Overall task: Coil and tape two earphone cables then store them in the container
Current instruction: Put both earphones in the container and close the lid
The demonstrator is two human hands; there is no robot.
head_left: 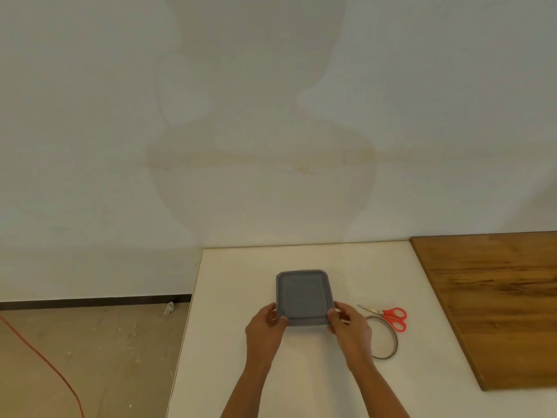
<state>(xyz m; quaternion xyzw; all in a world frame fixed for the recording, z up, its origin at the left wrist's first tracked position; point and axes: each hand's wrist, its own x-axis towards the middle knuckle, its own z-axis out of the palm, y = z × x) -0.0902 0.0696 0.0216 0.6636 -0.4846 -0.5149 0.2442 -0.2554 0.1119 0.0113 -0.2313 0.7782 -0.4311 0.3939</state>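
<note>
- Background: a plain pale wall fills the upper part of the view, with a faint shadow of a person cast on it.
- Far left: a bare floor with a dark skirting strip along the wall foot; an orange cord runs across the floor toward the lower edge, and a small crumpled scrap lies near the skirting.
- Work surface: a white tabletop, its left edge running down beside the floor and its far edge meeting the wall.
- Left hand: closed on the near left corner of the container, thumb on top of the lid.
- Container: grey, rectangular, lid on, sitting in the middle of the tabletop toward the near side. Contents cannot be seen.
- Right hand: closed on the near right corner of the container, thumb on the lid.
- Tape roll: lies flat just right of the right hand, partly hidden by the wrist.
- Scissors: red-handled, blades shut, touching or overlapping the far rim of the tape roll.
- Far right: a brown wooden board covers the tabletop's right side, well apart from the scissors.
</note>
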